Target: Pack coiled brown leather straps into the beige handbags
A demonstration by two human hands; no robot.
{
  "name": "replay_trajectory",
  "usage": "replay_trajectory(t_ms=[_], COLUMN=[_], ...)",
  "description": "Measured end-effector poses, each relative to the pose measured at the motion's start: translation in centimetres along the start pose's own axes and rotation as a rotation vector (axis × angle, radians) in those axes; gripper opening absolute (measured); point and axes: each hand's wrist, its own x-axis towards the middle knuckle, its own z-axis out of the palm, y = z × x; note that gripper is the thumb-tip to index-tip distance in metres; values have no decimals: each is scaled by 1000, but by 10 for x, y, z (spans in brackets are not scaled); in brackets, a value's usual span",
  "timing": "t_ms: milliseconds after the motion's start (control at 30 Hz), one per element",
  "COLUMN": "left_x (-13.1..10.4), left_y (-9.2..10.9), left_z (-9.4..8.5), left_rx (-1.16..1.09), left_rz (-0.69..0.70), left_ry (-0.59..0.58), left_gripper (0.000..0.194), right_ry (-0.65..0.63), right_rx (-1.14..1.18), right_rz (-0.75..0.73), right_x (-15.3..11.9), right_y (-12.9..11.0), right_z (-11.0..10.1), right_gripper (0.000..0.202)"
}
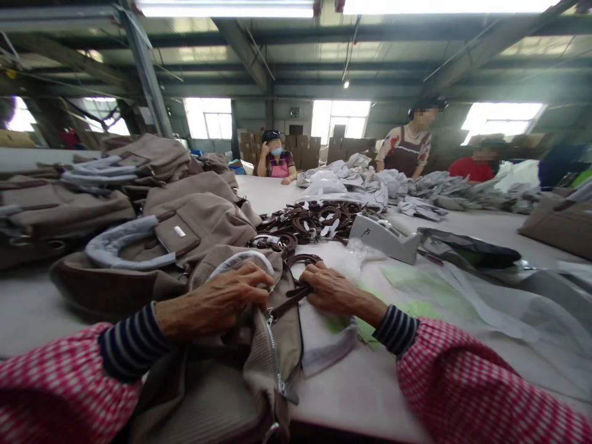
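In front of me a taupe ribbed handbag lies on the table with its metal zipper running down the right side. My left hand is closed on the bag's upper edge, beside a handle wrapped in white padding. Just right of the bag, the fingers of my right hand are closed around a coiled dark brown strap. One end of that strap stretches left to the zipper's top. My left fingertips are partly hidden behind the bag's fabric.
Similar taupe bags are piled on the left. Several coiled straps lie ahead, near a grey tape dispenser. Thin white sheets cover the table's right side. Across the table are co-workers and crumpled pale wrapping.
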Motion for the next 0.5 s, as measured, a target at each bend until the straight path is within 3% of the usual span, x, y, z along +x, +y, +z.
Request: replay_trajectory(t_ms=[133, 233, 300, 500], left_x=[-13, -25, -27, -22], left_y=[-10, -11, -8, -7], left_z=[8, 20, 27, 29], left_rx=[183, 216, 186, 110], left_rz=[-111, -154, -165, -157], left_ry=[242, 513, 629, 613], left_gripper=[32, 25, 23, 25], right_ry=[84, 189, 258, 312], right_rx=[80, 155, 122, -118], right_rz=[73, 138, 104, 56], right_x=[6, 8, 7, -2], right_y=[1, -3, -10, -28], right_z=[8, -5, -17, -42], right_gripper=[12, 14, 12, 16])
